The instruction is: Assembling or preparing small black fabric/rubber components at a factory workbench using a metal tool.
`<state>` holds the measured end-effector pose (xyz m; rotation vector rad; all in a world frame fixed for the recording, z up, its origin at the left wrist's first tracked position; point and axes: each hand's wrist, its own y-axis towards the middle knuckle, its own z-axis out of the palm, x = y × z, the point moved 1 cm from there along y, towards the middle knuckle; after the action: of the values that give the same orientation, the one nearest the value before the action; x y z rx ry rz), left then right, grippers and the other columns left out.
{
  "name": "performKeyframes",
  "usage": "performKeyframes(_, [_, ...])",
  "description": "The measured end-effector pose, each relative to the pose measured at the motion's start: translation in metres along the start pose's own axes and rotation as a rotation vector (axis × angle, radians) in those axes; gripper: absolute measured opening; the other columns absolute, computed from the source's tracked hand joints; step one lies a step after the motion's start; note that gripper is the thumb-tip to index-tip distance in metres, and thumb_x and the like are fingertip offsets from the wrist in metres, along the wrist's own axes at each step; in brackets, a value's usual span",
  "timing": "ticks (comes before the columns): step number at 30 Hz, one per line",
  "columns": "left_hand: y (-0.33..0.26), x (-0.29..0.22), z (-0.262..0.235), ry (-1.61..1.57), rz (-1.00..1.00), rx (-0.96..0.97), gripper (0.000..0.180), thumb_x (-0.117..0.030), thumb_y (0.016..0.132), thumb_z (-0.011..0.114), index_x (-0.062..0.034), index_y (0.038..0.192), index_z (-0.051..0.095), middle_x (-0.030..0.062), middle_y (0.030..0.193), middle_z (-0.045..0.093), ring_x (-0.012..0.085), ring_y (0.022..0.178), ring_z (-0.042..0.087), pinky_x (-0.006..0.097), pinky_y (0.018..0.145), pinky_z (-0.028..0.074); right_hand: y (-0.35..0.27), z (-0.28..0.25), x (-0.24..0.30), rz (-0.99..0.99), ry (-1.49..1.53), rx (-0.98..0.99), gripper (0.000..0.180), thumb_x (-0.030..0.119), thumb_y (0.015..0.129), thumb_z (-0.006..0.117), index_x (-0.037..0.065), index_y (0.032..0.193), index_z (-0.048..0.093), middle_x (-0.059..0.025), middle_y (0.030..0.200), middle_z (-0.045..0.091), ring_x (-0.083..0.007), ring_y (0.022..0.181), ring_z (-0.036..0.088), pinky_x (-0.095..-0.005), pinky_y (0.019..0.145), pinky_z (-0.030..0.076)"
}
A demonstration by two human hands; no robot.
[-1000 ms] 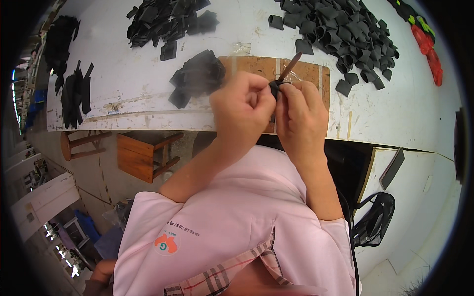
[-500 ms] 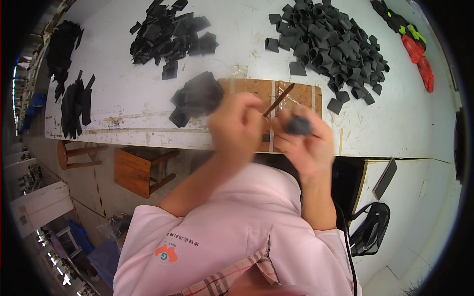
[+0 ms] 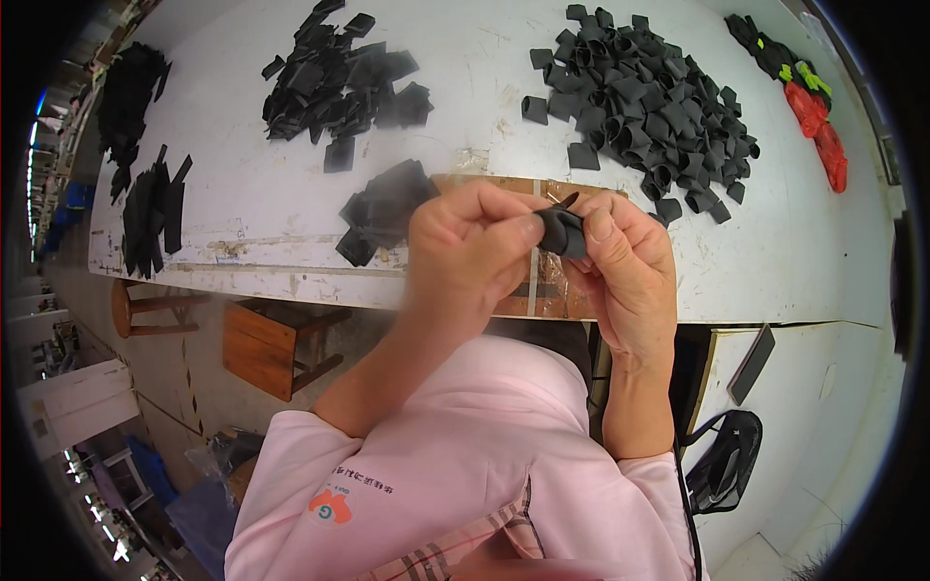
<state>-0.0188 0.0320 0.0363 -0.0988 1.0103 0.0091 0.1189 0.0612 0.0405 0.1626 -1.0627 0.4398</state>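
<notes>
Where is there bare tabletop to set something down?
Free: the tabletop right of the right hand, nearer than the black loops; the lane between them and the far flat black pieces; the stretch between those and the long strips. Crowded: left of the left hand, by a nearer black stack, and over the brown board, where both hands pinch a black piece.

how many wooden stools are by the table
2: the left stool and the right stool, both in the picture's left half, by the table; more may be hidden.
</notes>
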Motion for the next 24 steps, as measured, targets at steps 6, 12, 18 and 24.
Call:
performKeyframes(6, [0.021,-0.001,-0.005,-1.049,-0.475,0.389,0.018,-0.004,0.088,0.036,0.0047,0.094,0.051,0.0122,0.073,0.057,0.0015,0.032,0.029,0.015,0.029,0.023,0.024,0.000,0.015,-0.010,-0.112,0.059,0.024,0.025,0.084,0.055,0.003,0.076,0.053,0.0042,0.060,0.043,-0.0027,0.050,0.033,-0.0160,0.043,0.025])
performKeyframes(12, [0.017,0.025,-0.026,-0.939,-0.595,0.210,0.012,-0.004,0.087,0.043,-0.0047,0.092,0.053,0.0015,0.066,0.054,0.0018,0.033,0.028,0.016,0.031,0.022,0.025,-0.022,-0.013,0.133,-0.001,0.145,0.027,0.029,0.083,0.057,0.003,0.077,0.053,0.0020,0.065,0.045,-0.0028,0.051,0.035,-0.0152,0.042,0.025])
performKeyframes(18, [0.016,0.025,-0.023,-0.765,-0.476,0.199,0.016,-0.004,0.084,0.046,-0.0033,0.100,0.051,0.0034,0.070,0.055,0.0014,0.036,0.030,0.016,0.033,0.023,0.033,-0.019,-0.008,0.086,-0.110,0.233,0.025,0.027,0.084,0.054,0.004,0.076,0.053,0.0035,0.067,0.047,-0.0014,0.053,0.036,-0.0143,0.046,0.028])
performKeyframes(24, [0.019,0.000,-0.006,0.384,0.294,0.036,0.032,-0.004,0.081,0.053,0.0022,0.112,0.046,0.0091,0.086,0.059,0.0096,0.062,0.052,0.018,0.053,0.040,0.023,-0.017,0.001,-0.324,-0.714,-0.181,0.013,0.012,0.077,0.058,0.000,0.079,0.056,-0.0041,0.066,0.051,-0.0107,0.059,0.047,-0.0234,0.051,0.038])
